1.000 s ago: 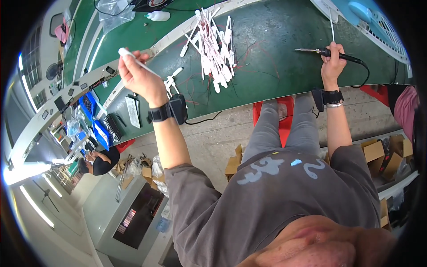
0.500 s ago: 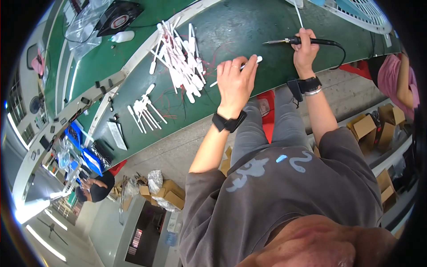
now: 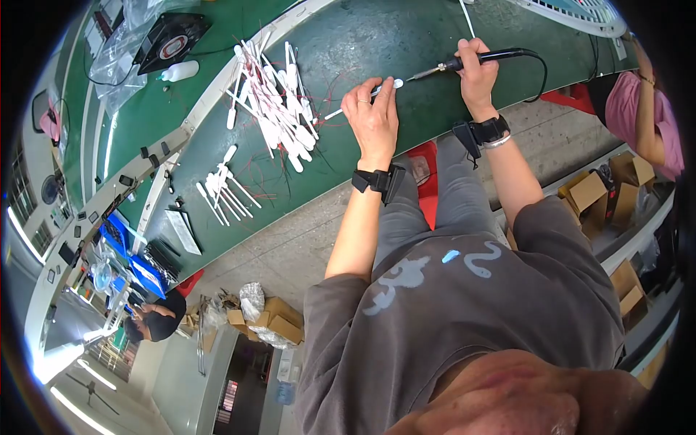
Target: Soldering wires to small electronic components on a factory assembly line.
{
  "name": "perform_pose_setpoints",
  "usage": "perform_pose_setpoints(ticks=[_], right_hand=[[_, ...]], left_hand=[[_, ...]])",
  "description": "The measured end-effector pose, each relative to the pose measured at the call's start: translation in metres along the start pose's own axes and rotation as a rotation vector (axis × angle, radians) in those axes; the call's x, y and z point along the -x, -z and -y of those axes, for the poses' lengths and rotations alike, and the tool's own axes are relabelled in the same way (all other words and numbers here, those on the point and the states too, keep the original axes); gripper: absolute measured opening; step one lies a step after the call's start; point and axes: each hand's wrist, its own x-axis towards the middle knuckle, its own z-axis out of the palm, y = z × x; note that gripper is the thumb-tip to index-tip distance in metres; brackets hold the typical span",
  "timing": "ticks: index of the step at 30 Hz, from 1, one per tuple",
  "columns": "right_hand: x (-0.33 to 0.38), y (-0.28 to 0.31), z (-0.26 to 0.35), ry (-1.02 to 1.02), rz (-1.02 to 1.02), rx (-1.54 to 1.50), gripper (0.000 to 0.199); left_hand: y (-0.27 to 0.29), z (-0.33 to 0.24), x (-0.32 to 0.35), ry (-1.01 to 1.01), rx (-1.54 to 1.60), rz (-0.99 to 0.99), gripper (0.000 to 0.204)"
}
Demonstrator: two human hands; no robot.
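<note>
In my left hand (image 3: 371,119) is a thin white stick-shaped part with a rounded head (image 3: 398,83), pinched between thumb and fingers. The stick end sticks out to the left of the hand, and the fingers hide its middle. My right hand (image 3: 477,76) grips a soldering iron (image 3: 454,65) by its black handle. The iron's metal tip points left and lies very close to the rounded head; whether they touch I cannot tell. A large pile of similar white parts (image 3: 270,130) with thin red wires lies left of my left hand. A smaller group (image 3: 221,185) lies farther left.
A white fan (image 3: 580,13) stands at the far right, near a thin white rod (image 3: 466,18). A raised pale rail (image 3: 210,109) borders the green bench, with a black square fan (image 3: 172,47) and a white bottle (image 3: 180,70) beyond. Another person's arm (image 3: 649,94) is at right.
The soldering iron's tip and the white part's rounded head have come closer together. My left hand has turned the part slightly. The whole view has shifted a little.
</note>
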Motion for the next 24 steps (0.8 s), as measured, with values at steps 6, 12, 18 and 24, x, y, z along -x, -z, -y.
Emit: perform_pose_setpoints(ticks=[6, 12, 18, 24], right_hand=[[0.002, -0.0006, -0.0032, 0.076, 0.044, 0.118, 0.03], [0.0011, -0.0005, -0.0072, 0.094, 0.047, 0.162, 0.031], [0.0004, -0.0008, -0.0088, 0.127, 0.041, 0.171, 0.031], [0.0005, -0.0012, -0.0071, 0.134, 0.044, 0.202, 0.032]], left_hand=[[-0.0005, 0.0018, -0.0005, -0.029, -0.036, 0.008, 0.023], [0.0005, 0.0003, -0.0014, -0.037, -0.05, 0.007, 0.023], [0.0009, -0.0002, -0.0015, -0.035, -0.056, 0.013, 0.024], [-0.0002, 0.0003, -0.0013, -0.035, -0.054, 0.011, 0.024]])
